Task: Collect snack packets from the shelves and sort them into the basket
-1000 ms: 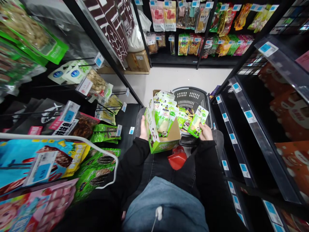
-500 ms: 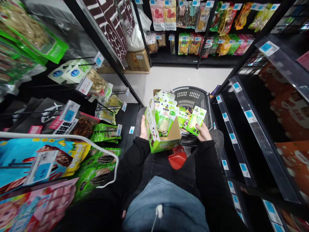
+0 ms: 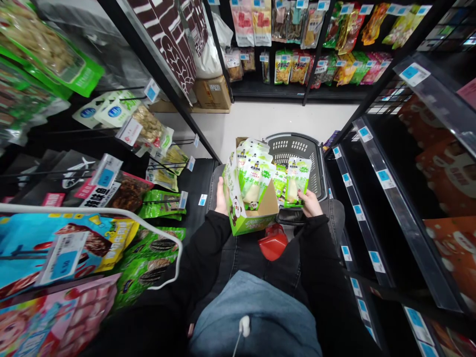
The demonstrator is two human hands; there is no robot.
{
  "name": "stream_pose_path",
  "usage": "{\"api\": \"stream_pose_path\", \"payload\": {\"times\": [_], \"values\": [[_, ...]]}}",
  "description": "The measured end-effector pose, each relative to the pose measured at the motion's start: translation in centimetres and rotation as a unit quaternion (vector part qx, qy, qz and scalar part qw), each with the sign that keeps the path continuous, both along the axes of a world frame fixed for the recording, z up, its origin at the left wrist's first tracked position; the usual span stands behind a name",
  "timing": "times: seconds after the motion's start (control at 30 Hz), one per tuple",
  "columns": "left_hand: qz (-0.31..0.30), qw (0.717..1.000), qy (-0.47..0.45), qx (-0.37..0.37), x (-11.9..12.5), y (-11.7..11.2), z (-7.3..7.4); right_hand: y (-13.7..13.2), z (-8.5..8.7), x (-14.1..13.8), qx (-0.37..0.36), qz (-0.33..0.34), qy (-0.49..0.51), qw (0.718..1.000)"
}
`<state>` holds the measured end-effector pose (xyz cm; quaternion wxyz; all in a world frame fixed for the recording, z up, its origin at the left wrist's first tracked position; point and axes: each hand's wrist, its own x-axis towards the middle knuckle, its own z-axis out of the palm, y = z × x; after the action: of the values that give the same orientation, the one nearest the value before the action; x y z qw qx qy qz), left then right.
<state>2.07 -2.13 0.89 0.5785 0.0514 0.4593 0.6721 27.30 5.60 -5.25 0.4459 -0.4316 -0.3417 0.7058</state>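
My left hand (image 3: 220, 196) grips the left side of a green and white cardboard display box (image 3: 243, 214) held in front of me. Several green and white snack packets (image 3: 254, 171) stand upright inside the box. My right hand (image 3: 308, 203) holds one matching snack packet (image 3: 296, 181) upright, just right of the box and above a grey plastic shopping basket (image 3: 297, 148). More green packets (image 3: 281, 179) lie in the basket beside the held one.
Black shelving lines both sides of a narrow aisle, with hanging snack bags (image 3: 141, 121) on pegs at left and price-tagged shelf edges (image 3: 360, 213) at right. A red object (image 3: 273, 243) sits below the box. A cardboard carton (image 3: 212, 93) stands further down the aisle.
My right hand has swung the single packet leftwards and turned it upright, bringing it closer to the box. The left hand and the box have stayed put.
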Motion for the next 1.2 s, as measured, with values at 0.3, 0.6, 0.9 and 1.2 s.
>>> {"api": "stream_pose_path", "payload": {"times": [0.3,0.6,0.9,1.2], "values": [[0.011,1.0,0.015,-0.006,0.2,-0.1,0.4,-0.1,1.2,0.4,-0.022,0.048,0.066,0.996],[-0.003,1.0,-0.017,0.001,-0.1,0.0,-0.3,-0.4,2.3,1.5,0.013,0.027,0.105,0.994],[-0.001,1.0,-0.005,-0.016,-0.2,0.0,-0.5,0.8,-0.1,0.7,0.034,-0.142,0.002,0.989],[-0.003,1.0,-0.009,-0.006,-0.2,0.0,-0.5,1.2,-2.0,2.3,0.108,-0.057,-0.421,0.899]]}}
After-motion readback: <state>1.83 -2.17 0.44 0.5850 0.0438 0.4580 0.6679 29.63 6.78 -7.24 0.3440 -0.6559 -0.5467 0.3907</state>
